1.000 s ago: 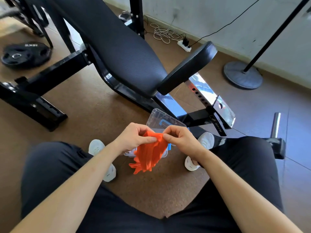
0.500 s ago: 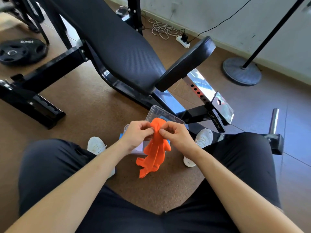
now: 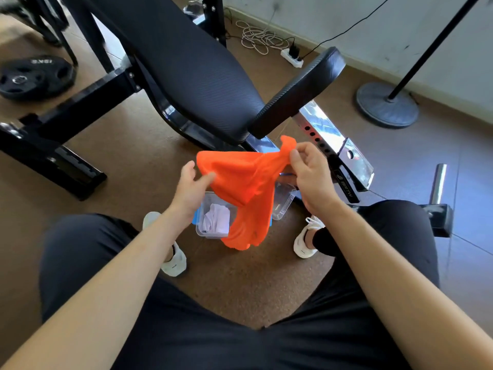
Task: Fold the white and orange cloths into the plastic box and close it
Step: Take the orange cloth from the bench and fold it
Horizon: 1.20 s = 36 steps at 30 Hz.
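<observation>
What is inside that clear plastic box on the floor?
A crumpled white cloth lies in the plastic box. The orange cloth hanging in front covers the box's right part, so anything there is hidden.

Between the left hand [image 3: 190, 192] and right hand [image 3: 310, 177] the orange cloth [image 3: 240, 180] is plain vivid orange. Below them the plastic box [image 3: 199, 231] is clear, with what look like blue clips; the white cloth [image 3: 216, 221] in it is plain white. Beyond the hands the bench pad [image 3: 192, 70] is black with a fine weave pattern; the floor [image 3: 240, 289] is speckled brown.
</observation>
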Available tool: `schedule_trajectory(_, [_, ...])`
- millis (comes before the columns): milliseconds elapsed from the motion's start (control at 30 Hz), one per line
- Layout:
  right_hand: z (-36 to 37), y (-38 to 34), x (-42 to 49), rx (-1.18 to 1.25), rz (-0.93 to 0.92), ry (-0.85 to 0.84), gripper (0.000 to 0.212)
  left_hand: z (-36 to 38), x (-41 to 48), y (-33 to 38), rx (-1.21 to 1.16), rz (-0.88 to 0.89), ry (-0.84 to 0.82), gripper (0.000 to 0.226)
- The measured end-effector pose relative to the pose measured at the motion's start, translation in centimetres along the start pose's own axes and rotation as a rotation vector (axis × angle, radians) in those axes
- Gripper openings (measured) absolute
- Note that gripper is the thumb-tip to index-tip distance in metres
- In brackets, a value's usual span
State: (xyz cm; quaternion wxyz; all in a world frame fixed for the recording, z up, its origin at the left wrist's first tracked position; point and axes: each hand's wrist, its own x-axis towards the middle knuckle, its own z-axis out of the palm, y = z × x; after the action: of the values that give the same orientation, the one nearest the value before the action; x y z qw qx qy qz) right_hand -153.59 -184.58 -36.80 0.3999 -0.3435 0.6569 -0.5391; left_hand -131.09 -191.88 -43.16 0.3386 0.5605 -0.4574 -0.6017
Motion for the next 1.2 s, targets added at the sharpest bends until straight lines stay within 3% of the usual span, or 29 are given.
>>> schedule_trajectory(100, [2.1,-3.6,0.2,0.122,-0.106,-0.139,0.015,1.9,-1.5,-0.2,0.057,0.139,-0.334,0.054])
schedule_trajectory(167, [3.2,-5.5,0.7,0.194,-0.147,-0.184,0.010,3.2,-1.9,-0.6,0.154,0.126,-0.452,0.045])
schedule_trajectory(267, [3.6,-7.9,2.1,0.330,-0.185,-0.134,0.013,4.2,-1.4,-1.3,0.214,0.127,-0.426,0.023])
schedule_trajectory(400, [1.2,-9.6,5.1,0.429,-0.161,0.183,0.016,1.9,-0.4,-2.3,0.364,0.037,-0.483,0.028])
schedule_trajectory(500, [-1.5,-8.4,6.5,0.405,-0.122,0.345,0.016,-0.8,0.5,-2.9,0.504,0.013,-0.438,0.038])
schedule_trajectory(600, [-3.2,-5.3,6.6,0.224,-0.036,0.415,0.016,-1.4,0.7,-2.6,0.427,0.100,-0.339,0.025])
schedule_trajectory(700, [-3.5,-1.4,5.3,-0.137,0.031,0.423,0.007,-0.7,0.5,-1.5,0.376,0.260,-0.305,0.017])
schedule_trajectory(767, [-2.6,0.2,3.3,-0.296,-0.036,0.325,0.007,0.0,0.1,-0.5,0.362,0.349,-0.329,0.016])
schedule_trajectory(900, [1.5,1.4,-0.6,-0.419,-0.145,-0.429,0.051,1.4,-0.8,0.9,0.439,0.556,-0.402,0.018])
schedule_trajectory(967, [2.8,2.0,-0.9,-0.433,-0.106,-0.613,0.045,1.6,-0.9,1.4,0.461,0.588,-0.446,0.018])
schedule_trajectory(1067, [2.6,2.4,-0.4,-0.505,-0.112,-0.609,0.027,0.2,-0.3,0.9,0.493,0.464,-0.530,0.019])
schedule_trajectory(1200, [0.2,2.8,0.1,-0.376,-0.108,-0.378,0.021,-3.0,1.0,-0.8,0.648,0.219,-0.594,0.028])
